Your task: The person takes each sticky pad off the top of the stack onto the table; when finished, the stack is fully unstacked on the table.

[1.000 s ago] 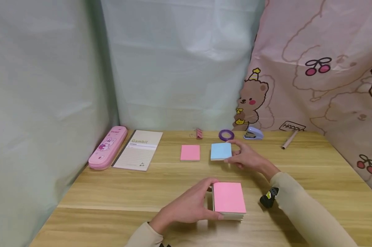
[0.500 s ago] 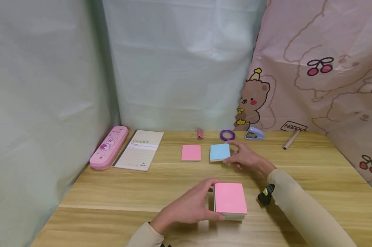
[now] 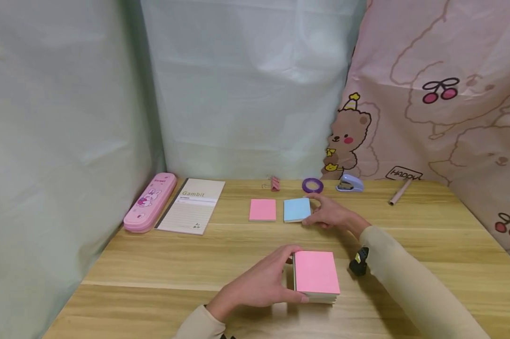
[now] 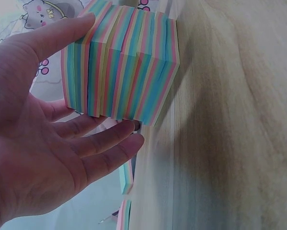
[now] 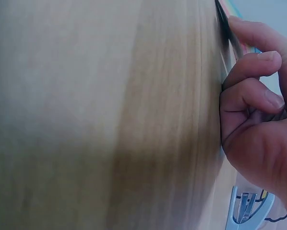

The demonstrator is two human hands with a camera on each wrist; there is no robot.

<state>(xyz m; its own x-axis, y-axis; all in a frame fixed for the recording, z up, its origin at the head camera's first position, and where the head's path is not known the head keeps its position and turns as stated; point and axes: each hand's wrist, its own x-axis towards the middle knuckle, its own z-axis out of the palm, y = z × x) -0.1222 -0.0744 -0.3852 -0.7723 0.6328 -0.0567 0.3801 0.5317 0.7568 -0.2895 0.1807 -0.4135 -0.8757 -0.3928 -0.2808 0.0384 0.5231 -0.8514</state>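
Note:
My left hand point(image 3: 263, 278) grips a thick stack of sticky note pads point(image 3: 316, 272) by its near and far sides, close to the table's front. Pink shows on top of that stack; in the left wrist view its sides point(image 4: 119, 67) are banded in several colours. Farther back, my right hand point(image 3: 328, 214) pinches a thin sticky note pad with a blue top point(image 3: 297, 210) at its right edge, thumb near, index finger far. The blue pad looks flat on the table. A pink-topped sticky note pad point(image 3: 263, 210) lies just left of it, a narrow gap between.
On the wooden table point(image 3: 153, 282) at left lie a pink pencil case point(image 3: 150, 202) and a notebook point(image 3: 191, 206). Along the back are a pink binder clip point(image 3: 274, 183), a purple tape roll point(image 3: 312, 185), a lilac stapler point(image 3: 350, 183) and a pen point(image 3: 400, 192). Hanging cloths enclose the table.
My right hand has slid left with the blue sticky note pad, bringing it nearer the pink pad and down flat. The left hand keeps its grip on the stack, almost still.

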